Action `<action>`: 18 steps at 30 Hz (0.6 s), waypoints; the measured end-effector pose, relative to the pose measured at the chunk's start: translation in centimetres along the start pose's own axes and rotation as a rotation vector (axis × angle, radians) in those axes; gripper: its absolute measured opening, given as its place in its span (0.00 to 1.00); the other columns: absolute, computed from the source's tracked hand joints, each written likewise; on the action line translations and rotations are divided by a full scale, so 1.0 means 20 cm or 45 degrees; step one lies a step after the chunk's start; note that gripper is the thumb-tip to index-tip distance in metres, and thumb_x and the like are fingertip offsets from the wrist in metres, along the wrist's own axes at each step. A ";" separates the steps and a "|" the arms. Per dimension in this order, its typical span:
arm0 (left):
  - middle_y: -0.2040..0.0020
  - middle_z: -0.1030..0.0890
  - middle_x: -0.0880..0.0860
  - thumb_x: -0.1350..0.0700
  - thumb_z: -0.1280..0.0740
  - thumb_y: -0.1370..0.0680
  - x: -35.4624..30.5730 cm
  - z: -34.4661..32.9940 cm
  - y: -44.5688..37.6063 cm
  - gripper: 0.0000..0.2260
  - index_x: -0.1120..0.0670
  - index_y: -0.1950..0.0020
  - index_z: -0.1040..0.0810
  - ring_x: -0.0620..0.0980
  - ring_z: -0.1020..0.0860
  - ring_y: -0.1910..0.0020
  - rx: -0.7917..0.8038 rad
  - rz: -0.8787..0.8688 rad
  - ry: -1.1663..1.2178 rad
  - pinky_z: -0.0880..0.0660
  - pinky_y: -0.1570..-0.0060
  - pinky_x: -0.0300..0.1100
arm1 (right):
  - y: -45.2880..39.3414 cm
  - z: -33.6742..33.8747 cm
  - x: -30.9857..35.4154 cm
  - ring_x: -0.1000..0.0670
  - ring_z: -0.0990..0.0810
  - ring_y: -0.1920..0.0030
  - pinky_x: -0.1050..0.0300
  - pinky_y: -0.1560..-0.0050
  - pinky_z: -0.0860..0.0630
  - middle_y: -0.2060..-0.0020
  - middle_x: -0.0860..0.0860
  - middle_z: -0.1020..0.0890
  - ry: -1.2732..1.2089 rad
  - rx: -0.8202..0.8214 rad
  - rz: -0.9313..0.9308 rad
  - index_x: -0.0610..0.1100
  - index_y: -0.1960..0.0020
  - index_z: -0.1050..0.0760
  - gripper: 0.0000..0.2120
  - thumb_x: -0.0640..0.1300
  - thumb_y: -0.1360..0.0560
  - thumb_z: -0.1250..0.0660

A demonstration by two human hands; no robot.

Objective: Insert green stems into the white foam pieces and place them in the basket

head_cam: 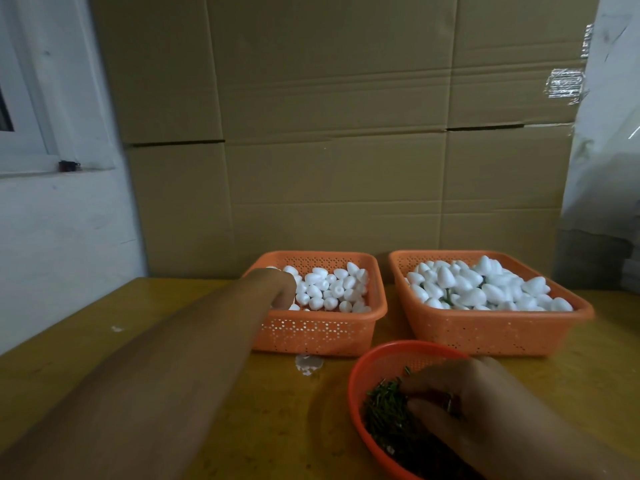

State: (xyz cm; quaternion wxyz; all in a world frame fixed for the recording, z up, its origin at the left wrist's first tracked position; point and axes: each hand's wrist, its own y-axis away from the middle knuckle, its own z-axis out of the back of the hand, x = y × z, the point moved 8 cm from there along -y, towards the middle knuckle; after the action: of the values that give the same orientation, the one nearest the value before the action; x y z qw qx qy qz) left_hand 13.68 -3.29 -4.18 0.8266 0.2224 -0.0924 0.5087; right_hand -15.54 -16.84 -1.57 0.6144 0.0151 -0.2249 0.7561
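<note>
Head view shows the left hand [277,289] reaching into the left basket [322,332], fingers curled down among the plain white foam pieces [329,289]; whether it already pinches one cannot be told. A careless scoop could spill pieces over the low rim. Lower right, the right hand [460,407] dips into the round red bowl [356,386], fingers bent into the green stems [384,410], grip unclear; it may lift several tangled stems at once. The right basket [485,336], where a green stem shows among its foam pieces, is heaped, so additions could roll off.
</note>
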 end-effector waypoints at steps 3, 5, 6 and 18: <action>0.28 0.31 0.52 0.39 0.38 0.20 0.03 -0.03 -0.02 0.25 0.51 0.28 0.30 0.55 0.33 0.29 0.043 0.031 0.073 0.31 0.32 0.51 | 0.00 -0.01 0.00 0.67 0.21 0.52 0.65 0.53 0.22 0.54 0.72 0.19 0.014 0.021 -0.011 0.70 0.43 0.28 0.17 0.64 0.31 0.40; 0.26 0.32 0.53 0.42 0.33 0.22 0.05 -0.05 -0.04 0.25 0.51 0.28 0.30 0.54 0.33 0.29 0.055 0.059 0.109 0.30 0.33 0.51 | 0.00 -0.02 0.00 0.67 0.20 0.53 0.65 0.53 0.22 0.54 0.72 0.19 0.022 0.034 -0.016 0.69 0.42 0.28 0.18 0.64 0.31 0.40; 0.27 0.32 0.52 0.43 0.32 0.22 0.05 -0.05 -0.04 0.25 0.50 0.27 0.30 0.53 0.32 0.30 0.070 0.064 0.122 0.29 0.34 0.51 | -0.01 -0.02 0.00 0.67 0.20 0.53 0.65 0.53 0.22 0.55 0.71 0.19 0.028 0.039 -0.020 0.69 0.42 0.28 0.17 0.63 0.31 0.40; 0.40 0.19 0.56 0.59 0.34 0.21 0.00 0.06 0.00 0.15 0.57 0.35 0.22 0.54 0.19 0.45 -0.163 0.046 0.503 0.21 0.48 0.45 | -0.01 -0.04 -0.03 0.63 0.20 0.51 0.62 0.54 0.22 0.54 0.68 0.18 0.064 0.058 -0.022 0.67 0.41 0.28 0.22 0.66 0.33 0.45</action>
State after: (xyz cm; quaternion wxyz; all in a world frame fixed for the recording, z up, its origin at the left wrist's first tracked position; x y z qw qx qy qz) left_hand 13.76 -3.85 -3.06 0.8319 0.0637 0.0352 0.5502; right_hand -15.06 -16.97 -2.46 0.6260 0.0119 -0.1920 0.7557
